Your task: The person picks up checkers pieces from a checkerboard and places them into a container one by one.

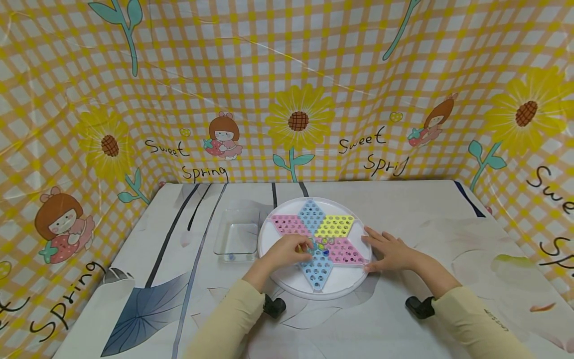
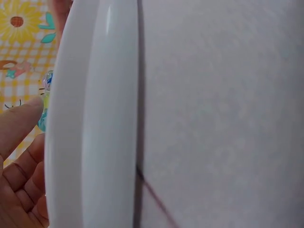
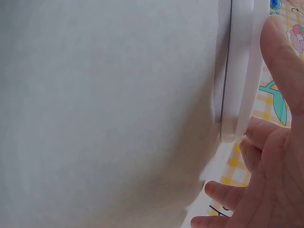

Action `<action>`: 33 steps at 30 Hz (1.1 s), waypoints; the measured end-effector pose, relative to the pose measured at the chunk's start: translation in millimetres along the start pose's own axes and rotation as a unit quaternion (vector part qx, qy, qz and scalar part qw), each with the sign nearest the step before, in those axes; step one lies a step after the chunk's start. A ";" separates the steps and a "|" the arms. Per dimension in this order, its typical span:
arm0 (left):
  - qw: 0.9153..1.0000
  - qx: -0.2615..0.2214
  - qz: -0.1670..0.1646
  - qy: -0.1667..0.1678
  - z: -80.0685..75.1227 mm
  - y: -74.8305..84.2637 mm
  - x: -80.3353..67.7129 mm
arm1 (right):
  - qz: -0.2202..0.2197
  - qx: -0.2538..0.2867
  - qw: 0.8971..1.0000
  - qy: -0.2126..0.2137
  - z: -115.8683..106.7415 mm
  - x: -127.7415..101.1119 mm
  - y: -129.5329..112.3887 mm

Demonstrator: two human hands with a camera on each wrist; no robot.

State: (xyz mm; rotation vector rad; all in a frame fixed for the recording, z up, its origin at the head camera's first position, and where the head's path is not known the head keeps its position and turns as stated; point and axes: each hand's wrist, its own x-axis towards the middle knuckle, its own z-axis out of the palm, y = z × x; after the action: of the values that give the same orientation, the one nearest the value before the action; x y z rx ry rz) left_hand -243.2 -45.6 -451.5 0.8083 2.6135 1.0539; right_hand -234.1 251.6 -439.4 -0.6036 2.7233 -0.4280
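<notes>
A round white Chinese checkers board (image 1: 273, 230) lies on the table, its star printed in pink, blue and yellow points full of holes. Several glass marbles (image 1: 326, 253), blue, yellow, teal and clear, sit around its middle. Over the board's left half, my left hand (image 1: 290, 248) has bent fingers, their tips beside the teal marbles; whether they pinch one is hidden. In the left wrist view, the rim hides part of that hand, and its thumb (image 2: 23, 121) is beside some marbles. With fingers spread, my right hand (image 1: 394, 253) rests against the right rim.
A clear plastic box (image 1: 236, 234) stands left of the board, with a small bluish item near its front. A printed cloth (image 1: 251, 75) with yellow checks and sunflowers rises behind and at both sides. The table (image 1: 403, 204) wears a pale patterned cover.
</notes>
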 end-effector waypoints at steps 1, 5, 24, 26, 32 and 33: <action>1.000 0.002 -0.001 0.000 -0.3 0.7 -0.2 | 0.001 -0.001 1.000 -0.001 -0.1 0.1 -0.3; 1.000 0.015 -0.005 0.000 -0.7 1.8 -0.1 | 0.003 -0.001 1.000 -0.003 -0.6 0.4 -1.4; 0.998 0.052 -0.024 0.019 1.8 3.6 2.8 | 0.003 0.001 1.000 -0.001 1.4 0.5 0.7; 0.998 0.052 -0.027 0.021 2.1 3.6 3.2 | 0.004 0.002 1.000 -0.001 1.6 0.6 1.1; 0.997 0.059 -0.032 0.028 4.4 1.4 4.0 | 0.003 0.002 1.000 0.003 2.8 1.7 3.1; 0.997 0.058 -0.034 0.029 4.8 1.0 3.9 | 0.002 0.001 1.000 0.003 3.1 1.9 3.5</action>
State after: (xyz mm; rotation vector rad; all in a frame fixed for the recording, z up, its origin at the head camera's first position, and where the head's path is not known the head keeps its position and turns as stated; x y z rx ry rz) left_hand -244.3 -40.1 -454.2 0.7174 2.7509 0.9287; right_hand -235.8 253.1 -443.9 -0.5966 2.7292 -0.4325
